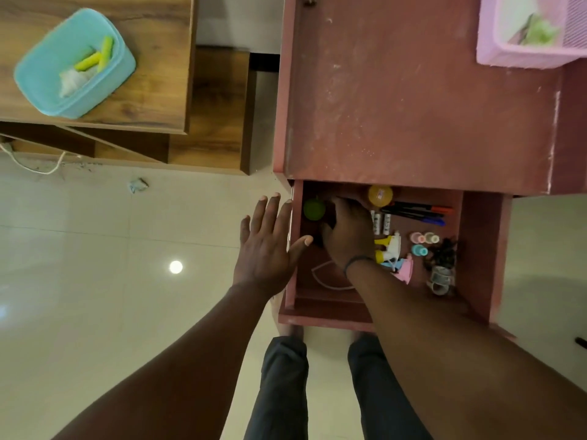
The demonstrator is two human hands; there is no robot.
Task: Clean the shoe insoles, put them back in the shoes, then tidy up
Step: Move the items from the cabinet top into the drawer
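Right hand (pixel 347 231) curls over a dark object in the drawer (pixel 476 249); left hand (pixel 270 246) spread flat beside.

head view, steeply down, close

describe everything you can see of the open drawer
The drawer is reddish-brown painted wood, scuffed, pulled out from under the red table. It holds pens, small bottles, batteries, a spray nozzle, tape and a green round thing. The right hand reaches inside; the left hand lies flat against its left wall.
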